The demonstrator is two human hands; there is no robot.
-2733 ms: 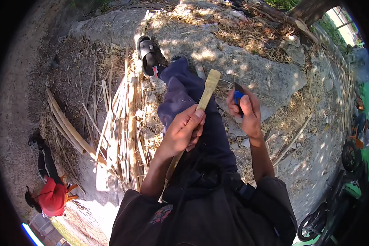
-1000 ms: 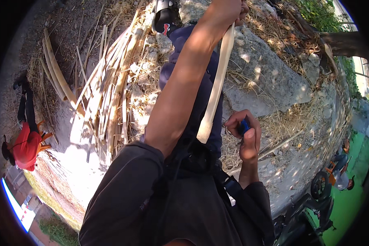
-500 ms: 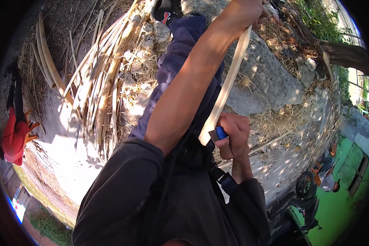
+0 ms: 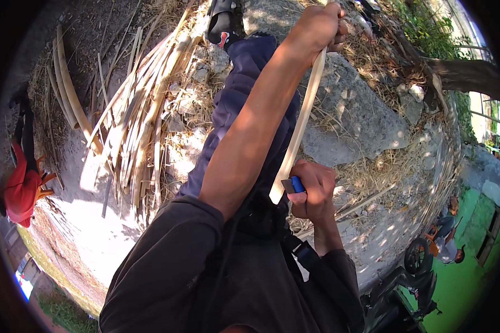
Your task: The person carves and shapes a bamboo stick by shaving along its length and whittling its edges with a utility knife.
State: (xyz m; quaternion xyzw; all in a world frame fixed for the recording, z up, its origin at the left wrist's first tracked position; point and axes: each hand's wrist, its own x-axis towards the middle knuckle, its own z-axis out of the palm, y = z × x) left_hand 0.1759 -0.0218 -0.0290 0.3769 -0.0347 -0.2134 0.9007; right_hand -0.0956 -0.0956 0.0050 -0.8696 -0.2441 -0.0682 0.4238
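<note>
Gripping a long pale bamboo strip [image 4: 301, 119] at both ends.

Left hand [image 4: 316, 25], arm stretched forward, clenches the strip's far end; right hand [image 4: 314, 191] grasps a blue-handled knife [image 4: 293, 185] with its blade against the strip's near end. Strip runs above the outstretched leg in dark trousers [image 4: 236, 105]. A pile of split bamboo strips [image 4: 133, 119] lies to the left.
</note>
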